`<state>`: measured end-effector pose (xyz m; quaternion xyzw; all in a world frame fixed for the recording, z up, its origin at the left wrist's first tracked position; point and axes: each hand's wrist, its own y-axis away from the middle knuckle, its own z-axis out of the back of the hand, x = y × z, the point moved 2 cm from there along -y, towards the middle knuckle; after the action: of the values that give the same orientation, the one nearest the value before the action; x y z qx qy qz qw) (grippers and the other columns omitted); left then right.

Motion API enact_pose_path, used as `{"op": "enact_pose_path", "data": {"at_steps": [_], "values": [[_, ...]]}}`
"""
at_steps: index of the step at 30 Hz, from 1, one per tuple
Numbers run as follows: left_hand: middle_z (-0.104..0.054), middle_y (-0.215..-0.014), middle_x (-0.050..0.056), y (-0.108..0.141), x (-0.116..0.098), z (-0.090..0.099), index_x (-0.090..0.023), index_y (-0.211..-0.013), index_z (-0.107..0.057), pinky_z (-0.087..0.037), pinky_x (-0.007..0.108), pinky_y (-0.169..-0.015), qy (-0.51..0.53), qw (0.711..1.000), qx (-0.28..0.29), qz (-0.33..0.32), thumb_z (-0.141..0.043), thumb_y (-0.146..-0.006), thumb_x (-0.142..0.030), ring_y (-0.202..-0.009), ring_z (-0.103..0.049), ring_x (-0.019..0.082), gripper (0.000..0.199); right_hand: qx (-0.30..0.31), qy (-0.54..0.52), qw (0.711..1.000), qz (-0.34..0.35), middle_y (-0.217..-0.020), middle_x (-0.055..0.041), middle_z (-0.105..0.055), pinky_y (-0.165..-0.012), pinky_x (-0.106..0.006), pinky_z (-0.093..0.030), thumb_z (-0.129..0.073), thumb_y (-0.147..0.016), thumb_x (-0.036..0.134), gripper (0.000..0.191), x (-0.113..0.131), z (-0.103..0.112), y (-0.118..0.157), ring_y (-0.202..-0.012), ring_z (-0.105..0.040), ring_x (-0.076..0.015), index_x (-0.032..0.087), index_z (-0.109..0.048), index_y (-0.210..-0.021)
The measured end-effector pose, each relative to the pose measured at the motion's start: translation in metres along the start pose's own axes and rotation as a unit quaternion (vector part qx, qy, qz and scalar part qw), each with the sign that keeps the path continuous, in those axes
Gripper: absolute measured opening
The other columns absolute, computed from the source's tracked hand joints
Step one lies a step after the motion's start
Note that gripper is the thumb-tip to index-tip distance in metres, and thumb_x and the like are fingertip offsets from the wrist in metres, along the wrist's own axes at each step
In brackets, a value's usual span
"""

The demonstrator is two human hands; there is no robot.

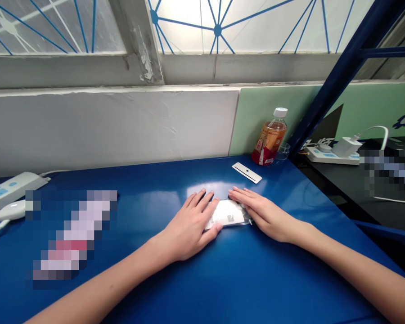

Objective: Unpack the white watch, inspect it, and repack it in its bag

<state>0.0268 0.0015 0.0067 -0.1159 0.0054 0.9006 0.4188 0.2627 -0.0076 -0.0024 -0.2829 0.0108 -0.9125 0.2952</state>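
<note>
Packet (230, 213) on blue table (229, 279) (window (263, 31) behind).

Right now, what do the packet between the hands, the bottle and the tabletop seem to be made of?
Packet: probably clear, glossy plastic film, by its shiny, transparent edge. Bottle: likely smooth clear plastic, since its upper part is transparent. Tabletop: glossy blue, perhaps painted metal or laminate; reflections show shine, but not which.
</note>
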Motion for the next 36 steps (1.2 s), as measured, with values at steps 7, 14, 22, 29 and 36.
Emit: {"op": "enact_pose_path", "data": {"at_steps": [7, 14, 22, 29, 36], "values": [[-0.040, -0.151, 0.016, 0.000, 0.001, 0.001, -0.012, -0.145, -0.036, -0.027, 0.049, -0.116, 0.010, 0.999, -0.021, 0.023, -0.040, -0.097, -0.040, -0.144, -0.026, 0.031, 0.055, -0.020, 0.035, 0.999, 0.035, -0.144, -0.0102, -0.052, -0.111, -0.053, -0.038, -0.042, -0.093, 0.012, 0.045, -0.010, 0.006, -0.002, -0.141, -0.038, -0.0283, 0.021, -0.058, -0.134], [-0.042, -0.148, 0.019, 0.002, 0.003, -0.001, -0.010, -0.140, -0.040, -0.028, 0.050, -0.116, 0.017, 0.998, -0.040, 0.045, -0.044, -0.095, -0.038, -0.143, -0.029, 0.032, 0.053, -0.069, 0.087, 0.992, 0.065, -0.135, -0.0108, -0.059, -0.104, -0.056, -0.045, -0.054, -0.094, 0.028, 0.028, -0.014, 0.007, -0.004, -0.134, -0.045, -0.0326, 0.023, -0.070, -0.117], [-0.031, -0.155, 0.020, 0.001, 0.006, -0.004, -0.012, -0.147, -0.033, -0.026, 0.053, -0.116, 0.012, 0.998, -0.019, 0.060, -0.037, -0.097, -0.061, -0.146, -0.022, 0.035, 0.070, -0.027, 0.047, 0.996, 0.071, -0.143, -0.0108, -0.052, -0.108, -0.056, -0.040, -0.055, -0.090, 0.020, 0.042, -0.004, 0.009, -0.003, -0.139, -0.037, -0.0327, 0.024, -0.061, -0.131], [-0.040, -0.151, 0.018, 0.001, 0.004, 0.000, -0.015, -0.143, -0.038, -0.028, 0.053, -0.115, 0.037, 0.998, -0.038, 0.044, -0.038, -0.098, -0.057, -0.144, -0.027, 0.034, 0.062, -0.063, 0.000, 0.995, 0.075, -0.131, -0.0118, -0.062, -0.104, -0.054, -0.045, -0.067, -0.087, 0.034, 0.024, -0.002, 0.006, -0.005, -0.131, -0.048, -0.0336, 0.025, -0.073, -0.109], [-0.042, -0.150, 0.015, 0.001, 0.003, 0.001, -0.015, -0.143, -0.039, -0.029, 0.050, -0.115, 0.040, 0.997, -0.040, 0.052, -0.035, -0.100, -0.054, -0.144, -0.029, 0.031, 0.058, -0.057, 0.033, 0.992, 0.108, -0.138, -0.0098, -0.058, -0.108, -0.054, -0.041, -0.060, -0.092, 0.031, 0.026, -0.010, 0.021, -0.006, -0.136, -0.043, -0.0314, 0.024, -0.069, -0.116]]}}
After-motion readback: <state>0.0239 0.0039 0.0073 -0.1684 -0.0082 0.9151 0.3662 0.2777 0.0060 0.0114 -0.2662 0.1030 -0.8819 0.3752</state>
